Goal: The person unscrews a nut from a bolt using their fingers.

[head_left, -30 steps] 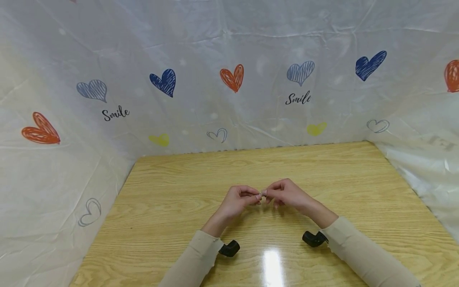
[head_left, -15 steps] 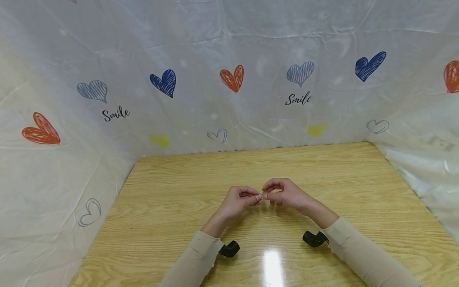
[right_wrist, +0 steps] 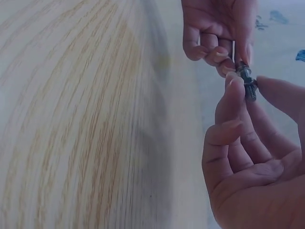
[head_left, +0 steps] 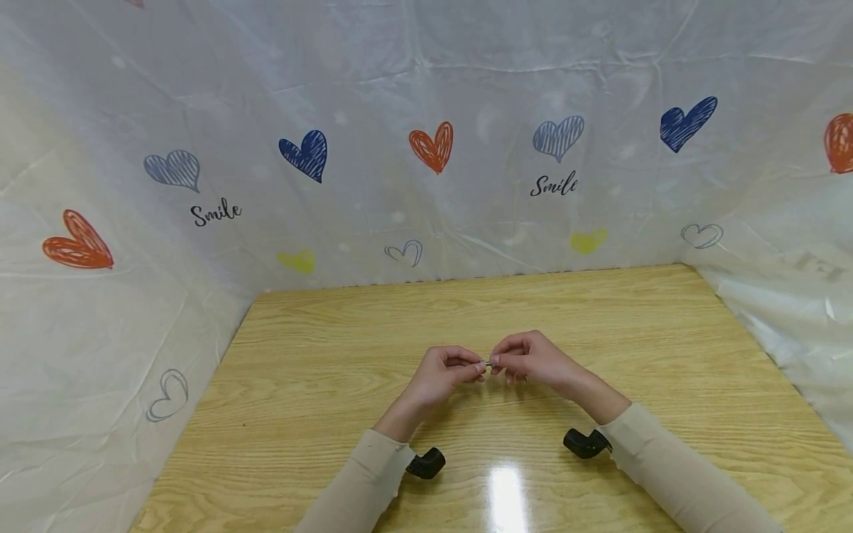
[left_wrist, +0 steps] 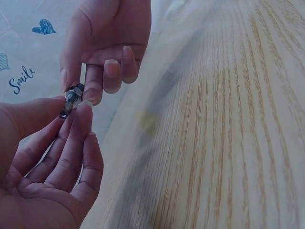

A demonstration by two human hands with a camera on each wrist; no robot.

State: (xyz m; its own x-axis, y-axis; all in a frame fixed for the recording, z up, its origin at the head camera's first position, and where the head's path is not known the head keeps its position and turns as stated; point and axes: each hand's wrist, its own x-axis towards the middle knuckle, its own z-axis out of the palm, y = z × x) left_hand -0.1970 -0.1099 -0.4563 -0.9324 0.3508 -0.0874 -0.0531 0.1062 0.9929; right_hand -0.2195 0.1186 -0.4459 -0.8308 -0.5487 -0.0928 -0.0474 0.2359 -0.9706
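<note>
A small silvery bolt [left_wrist: 72, 98] with a threaded shank spans the gap between both hands above the table. My left hand [head_left: 436, 375] pinches one end of it between thumb and fingertips. On the other side, my right hand [head_left: 538, 363] grips around a nut-like collar on the bolt [right_wrist: 249, 87] with thumb and index finger. The dark threaded tip juts past the right fingertips in the right wrist view. Fingertips hide part of the bolt, so whether the collar is a separate nut is hard to tell. The other right fingers [left_wrist: 112, 75] are loosely bent.
Beneath the hands is a wood-grain table [head_left: 346, 326]. A white sheet [head_left: 493, 89] printed with hearts and "Smile" hangs behind it and along both sides. Black curved wrist pieces [head_left: 426, 463] sit by each beige sleeve [head_left: 363, 481].
The right thumb and fingers shift on the bolt, first spreading, then closing and drawing back slightly right. More of the bolt shows between the hands now. The left hand stays still.
</note>
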